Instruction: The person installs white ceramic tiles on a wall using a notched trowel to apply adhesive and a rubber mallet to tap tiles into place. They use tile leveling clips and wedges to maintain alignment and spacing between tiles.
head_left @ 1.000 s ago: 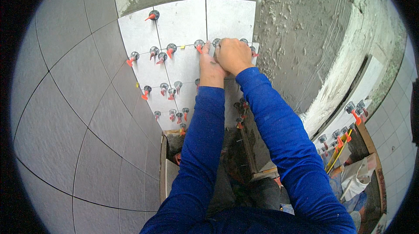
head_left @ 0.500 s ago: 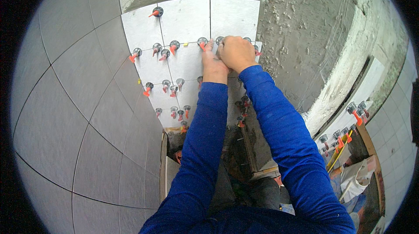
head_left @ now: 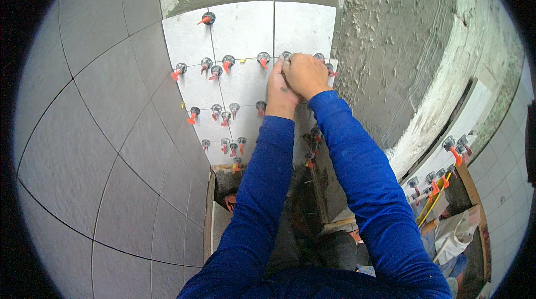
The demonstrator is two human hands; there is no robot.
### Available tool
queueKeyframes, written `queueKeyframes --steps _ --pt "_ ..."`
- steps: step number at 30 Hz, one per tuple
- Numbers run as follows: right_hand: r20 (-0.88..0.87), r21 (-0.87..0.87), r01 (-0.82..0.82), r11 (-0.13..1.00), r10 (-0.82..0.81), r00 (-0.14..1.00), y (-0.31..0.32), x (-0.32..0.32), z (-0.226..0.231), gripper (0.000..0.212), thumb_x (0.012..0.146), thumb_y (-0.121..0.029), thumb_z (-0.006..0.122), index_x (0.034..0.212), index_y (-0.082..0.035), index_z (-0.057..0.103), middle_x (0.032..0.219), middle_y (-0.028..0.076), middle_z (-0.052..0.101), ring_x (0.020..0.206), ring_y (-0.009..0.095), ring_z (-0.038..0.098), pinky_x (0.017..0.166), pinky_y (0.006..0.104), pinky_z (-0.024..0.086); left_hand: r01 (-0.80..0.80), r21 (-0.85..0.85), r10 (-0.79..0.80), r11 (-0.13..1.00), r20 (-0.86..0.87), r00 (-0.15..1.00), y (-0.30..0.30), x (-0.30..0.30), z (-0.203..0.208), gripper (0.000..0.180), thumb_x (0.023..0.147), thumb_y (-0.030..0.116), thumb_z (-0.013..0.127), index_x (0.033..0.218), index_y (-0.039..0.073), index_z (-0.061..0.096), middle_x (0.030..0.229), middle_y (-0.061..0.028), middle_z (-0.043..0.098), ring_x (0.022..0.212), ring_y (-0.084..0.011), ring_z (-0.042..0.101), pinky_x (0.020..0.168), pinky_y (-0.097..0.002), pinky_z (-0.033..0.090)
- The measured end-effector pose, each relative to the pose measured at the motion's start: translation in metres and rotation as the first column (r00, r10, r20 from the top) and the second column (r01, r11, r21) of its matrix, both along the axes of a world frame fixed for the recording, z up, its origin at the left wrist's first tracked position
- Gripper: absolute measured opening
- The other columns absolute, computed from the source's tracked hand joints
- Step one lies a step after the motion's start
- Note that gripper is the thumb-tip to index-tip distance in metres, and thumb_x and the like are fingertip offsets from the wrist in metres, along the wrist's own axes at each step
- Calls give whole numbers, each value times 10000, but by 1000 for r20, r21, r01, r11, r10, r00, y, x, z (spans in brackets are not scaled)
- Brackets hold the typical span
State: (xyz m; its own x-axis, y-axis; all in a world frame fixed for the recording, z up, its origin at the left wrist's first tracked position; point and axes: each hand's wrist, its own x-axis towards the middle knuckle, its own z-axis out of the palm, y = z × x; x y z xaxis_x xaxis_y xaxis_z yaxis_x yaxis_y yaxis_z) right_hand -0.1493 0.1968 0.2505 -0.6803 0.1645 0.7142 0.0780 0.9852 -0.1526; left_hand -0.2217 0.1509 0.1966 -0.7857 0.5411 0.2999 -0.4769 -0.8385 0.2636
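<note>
While your right hand [head_left: 306,74] curls against your left hand [head_left: 281,93], the knob [head_left: 286,54] lies just beyond both | handle axis: hidden | pinch: indeterminable

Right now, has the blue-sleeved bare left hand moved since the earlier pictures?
Yes: the left hand has shifted slightly right at its thumb, away from the fixed, red-handled round black clip beside it.
</note>
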Motion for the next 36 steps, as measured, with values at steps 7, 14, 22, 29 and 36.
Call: queueKeyframes --steps 7,14,22,29,36 --pt "-43 46 -2 999 4 999 -3 1 0 379 943 -326 586 869 -4 770 856 267 729 812 433 732 788 508 582 -11 -33 9 999 -56 998 0 -3 3 303 1058 347 519 1041 80 661 1050 -113 719 974 -281 687 914 -439 546" --pt "-82 148 45 988 -34 996 -8 3 2 334 917 -297 612 828 -21 777 803 233 735 761 414 739 740 491 594 -96 -26 92 995 -121 988 3 -13 1 211 1029 278 552 949 102 634 979 -66 707 907 -227 679 823 -388 553" --pt "-20 25 68 997 -67 998 0 18 6 291 859 -315 683 882 -39 773 913 230 754 877 398 750 781 495 597 -272 -125 196 954 -423 885 -17 11 -11 410 1099 364 438 1248 21 606 1266 -136 672 1154 -282 643 992 -410 519" --pt "-154 -287 234 929 -285 946 31 44 11 412 858 -378 750 1031 -5 738 994 273 736 963 462 714 859 523 567 61 -235 -69 970 -23 997 -1 33 -15 514 1113 306 410 1433 -94 447 1437 -231 539 1362 -332 505 1161 -438 410" --pt "-61 -194 313 930 -330 942 32 33 4 269 892 -248 647 924 -8 767 970 256 744 935 440 733 836 521 588 21 -425 -92 905 -146 985 22 17 1 446 1114 285 393 1391 -45 510 1415 -208 576 1305 -347 547 1125 -456 439"
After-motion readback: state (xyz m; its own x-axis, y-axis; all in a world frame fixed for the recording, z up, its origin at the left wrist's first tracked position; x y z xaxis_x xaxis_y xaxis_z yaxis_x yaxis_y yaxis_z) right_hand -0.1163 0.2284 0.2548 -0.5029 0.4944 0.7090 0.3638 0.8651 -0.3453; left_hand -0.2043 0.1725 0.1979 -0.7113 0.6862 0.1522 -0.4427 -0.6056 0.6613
